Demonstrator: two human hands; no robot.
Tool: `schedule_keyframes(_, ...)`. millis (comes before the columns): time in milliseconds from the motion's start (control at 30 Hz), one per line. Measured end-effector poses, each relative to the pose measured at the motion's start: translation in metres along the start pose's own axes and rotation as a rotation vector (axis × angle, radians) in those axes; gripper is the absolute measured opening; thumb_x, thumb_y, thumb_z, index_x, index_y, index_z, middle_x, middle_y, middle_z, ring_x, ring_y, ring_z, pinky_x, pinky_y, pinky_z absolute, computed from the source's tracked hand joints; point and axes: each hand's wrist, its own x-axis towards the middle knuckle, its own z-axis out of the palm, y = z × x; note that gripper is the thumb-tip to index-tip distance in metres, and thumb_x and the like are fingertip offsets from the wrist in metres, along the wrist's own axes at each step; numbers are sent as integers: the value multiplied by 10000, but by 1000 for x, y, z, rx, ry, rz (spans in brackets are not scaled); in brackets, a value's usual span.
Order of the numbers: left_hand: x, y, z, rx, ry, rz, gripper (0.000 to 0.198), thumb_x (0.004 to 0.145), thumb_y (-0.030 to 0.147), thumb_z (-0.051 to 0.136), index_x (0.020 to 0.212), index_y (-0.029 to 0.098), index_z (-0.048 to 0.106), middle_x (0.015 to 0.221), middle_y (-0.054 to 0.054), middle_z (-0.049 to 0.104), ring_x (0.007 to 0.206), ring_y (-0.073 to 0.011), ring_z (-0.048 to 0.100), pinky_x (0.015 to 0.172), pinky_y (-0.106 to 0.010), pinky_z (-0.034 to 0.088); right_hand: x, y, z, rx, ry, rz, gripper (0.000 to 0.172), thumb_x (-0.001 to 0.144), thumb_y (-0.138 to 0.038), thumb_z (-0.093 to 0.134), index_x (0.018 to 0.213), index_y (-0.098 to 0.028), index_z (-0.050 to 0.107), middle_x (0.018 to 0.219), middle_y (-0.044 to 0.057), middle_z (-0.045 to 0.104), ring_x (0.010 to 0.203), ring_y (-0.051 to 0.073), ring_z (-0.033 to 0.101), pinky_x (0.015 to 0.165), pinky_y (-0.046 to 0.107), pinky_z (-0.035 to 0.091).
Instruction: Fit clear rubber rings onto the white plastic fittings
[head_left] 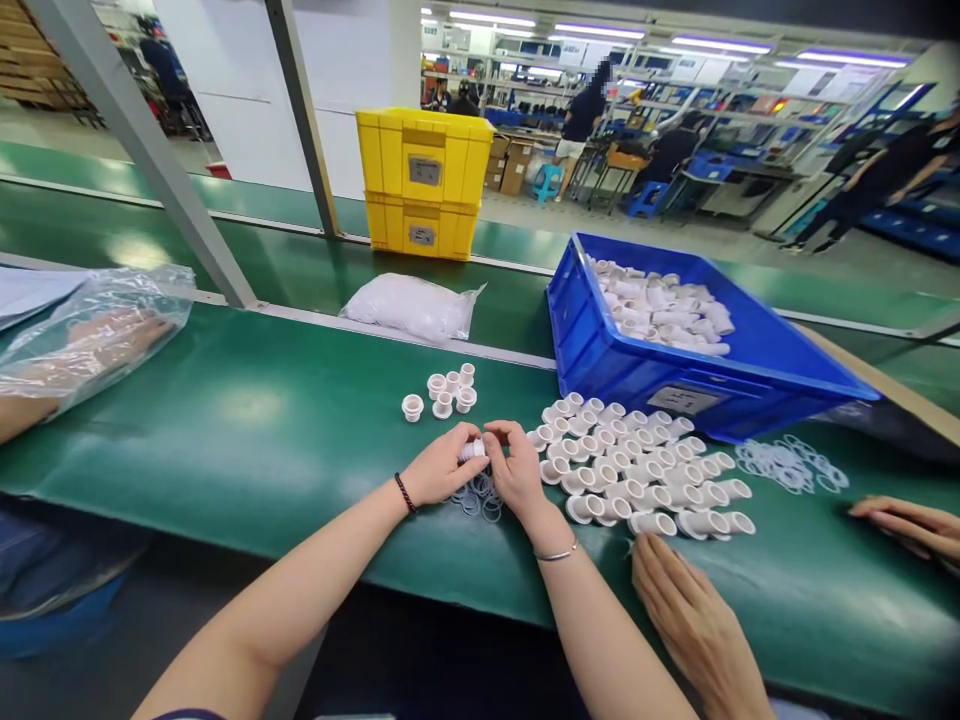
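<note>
I have a green tabletop (pixel 300 430) in front of me, glossy with reflected light, bearing a small group of six white fittings (pixel 442 404) toward its far edge, a loose heap of translucent rings (pixel 480 497) nearer me, and a clear plastic bag (pixel 169 287) reaching over its left end. To my right, close-set rows of white fittings (pixel 646 470) cover it, with a second scatter of rings (pixel 787 463) beside them and a blue bin (pixel 630 372) just behind. Past the metal rail (pixel 300 317), a green strip (pixel 292 270) carries a filled white bag (pixel 409 305) and two stacked yellow crates (pixel 450 215).
</note>
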Motion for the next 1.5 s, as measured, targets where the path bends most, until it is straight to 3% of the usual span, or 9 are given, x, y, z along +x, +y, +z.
schedule_keyframes(367, 3, -6, 0, -17, 102, -29, 322, 829, 378, 538, 1046, 161, 439, 976, -54, 526, 820, -165, 508, 725, -280, 419, 4, -5, -6, 4, -3, 11, 190, 925, -337, 429, 847, -194, 527, 790, 30, 548, 735, 159, 523, 682, 295, 427)
schedule_keyframes(567, 2, -2, -1, 9, 92, -9, 267, 875, 356, 444, 1058, 162, 446, 960, -52, 548, 825, -166, 521, 748, -284, 420, 2, -3, -1, 24, -38, 8, 183, 916, -344, 438, 868, -198, 537, 814, 34, 560, 749, 163, 539, 700, 302, 443)
schedule_keyframes(867, -1, -1, -6, 110, 57, 78, 202, 823, 327, 492, 951, 171, 503, 841, -27, 563, 748, -156, 522, 700, -269, 417, 1, -3, 1, 123, -60, 81, 168, 891, -358, 473, 912, -200, 526, 835, 32, 591, 747, 158, 557, 689, 286, 456)
schedule_keyframes(1067, -3, 0, -8, 90, 17, 175, 211, 835, 341, 494, 962, 173, 507, 879, -47, 538, 766, -160, 509, 736, -292, 425, 5, -3, 6, 395, -82, 262, 193, 867, -399, 504, 854, -207, 507, 762, -6, 533, 688, 135, 507, 631, 249, 429)
schedule_keyframes(1300, -5, 2, -3, -51, 106, 268, 244, 855, 309, 498, 1058, 174, 489, 957, -64, 531, 875, -175, 509, 811, -309, 416, 7, -11, 6, 855, -153, 495, 246, 817, -425, 599, 812, -193, 518, 731, -39, 462, 628, 95, 439, 577, 201, 373)
schedule_keyframes(1500, -3, 0, 3, -248, 150, 175, 303, 870, 362, 497, 1097, 162, 475, 1000, -73, 515, 881, -179, 498, 805, -302, 406, 7, -20, 4, 1031, -150, 592, 317, 780, -476, 644, 777, -183, 523, 698, -43, 475, 606, 83, 421, 564, 189, 362)
